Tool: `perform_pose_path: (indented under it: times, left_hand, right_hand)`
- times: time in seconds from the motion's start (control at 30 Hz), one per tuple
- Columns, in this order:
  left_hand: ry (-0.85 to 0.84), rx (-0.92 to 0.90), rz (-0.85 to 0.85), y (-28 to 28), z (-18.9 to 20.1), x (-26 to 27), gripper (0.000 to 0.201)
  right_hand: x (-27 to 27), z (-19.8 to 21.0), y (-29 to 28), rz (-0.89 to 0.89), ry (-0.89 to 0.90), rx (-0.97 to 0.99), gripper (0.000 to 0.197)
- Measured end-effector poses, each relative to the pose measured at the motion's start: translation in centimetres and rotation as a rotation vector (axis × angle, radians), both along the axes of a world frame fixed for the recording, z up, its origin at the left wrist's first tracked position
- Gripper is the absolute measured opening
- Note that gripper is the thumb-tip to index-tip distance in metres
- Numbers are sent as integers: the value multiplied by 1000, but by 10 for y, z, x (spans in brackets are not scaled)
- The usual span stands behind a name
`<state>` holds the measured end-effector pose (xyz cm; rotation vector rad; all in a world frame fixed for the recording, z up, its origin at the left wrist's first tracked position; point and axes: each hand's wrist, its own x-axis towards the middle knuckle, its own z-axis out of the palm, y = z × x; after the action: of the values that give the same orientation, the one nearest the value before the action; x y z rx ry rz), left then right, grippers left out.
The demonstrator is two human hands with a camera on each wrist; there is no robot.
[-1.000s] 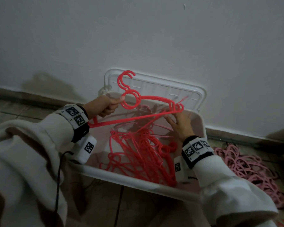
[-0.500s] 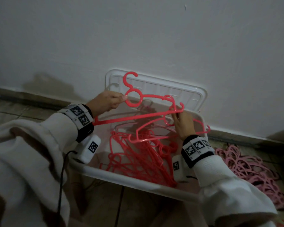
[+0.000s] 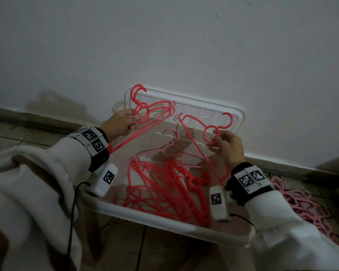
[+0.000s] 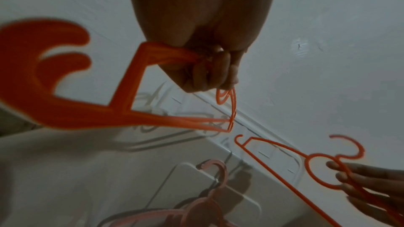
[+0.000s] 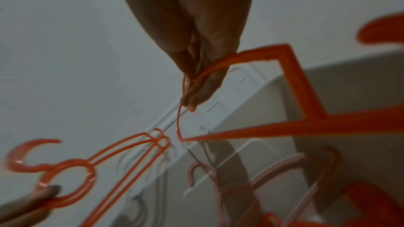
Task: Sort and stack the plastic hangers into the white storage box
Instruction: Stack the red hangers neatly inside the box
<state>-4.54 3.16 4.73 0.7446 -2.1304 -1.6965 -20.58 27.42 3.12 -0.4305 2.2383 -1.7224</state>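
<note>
Currently, left hand (image 3: 119, 124): gripping two red hangers (image 3: 155, 116) by their rings.
Right hand (image 3: 228, 144): pinching single red hanger (image 3: 196, 142) over white box (image 3: 164, 219).

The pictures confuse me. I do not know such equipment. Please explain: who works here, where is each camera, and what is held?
No machine: a person works with bare hands. One camera sits on the head, one on each wrist. The left hand holds a bundle of red hangers by their rings. The right hand pinches one red hanger. Below is the white storage box with more red hangers and a pink hanger. Its lid leans on the wall. A pile of pink hangers lies on the floor.
</note>
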Motion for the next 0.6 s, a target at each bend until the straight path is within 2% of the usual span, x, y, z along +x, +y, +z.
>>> perform_pose_path:
  times: [0.1, 0.17, 0.33, 0.43, 0.53, 0.6]
  left_hand:
    - [-69, -9, -94, 4, -3, -2, 15]
    - [-98, -49, -138, 10, -2, -2, 21]
    - [-130, -85, -179, 27, 2, -2, 27]
    - [-184, -90, -321, 38, 6, -1, 9]
    - [-190, -76, -400, 44, 7, 1, 32]
    - [-179, -100, -406, 46, 6, 2, 18]
  right_hand:
    - [19, 5, -9, 110, -131, -117, 19]
    - [30, 8, -16, 145, -177, -173, 22]
    - [51, 16, -36, 185, -99, -183, 26]
    - [58, 16, -53, 202, -102, -191, 25]
    - [68, 13, -69, 213, -165, -218, 20]
    - [72, 12, -74, 229, -185, -227, 15]
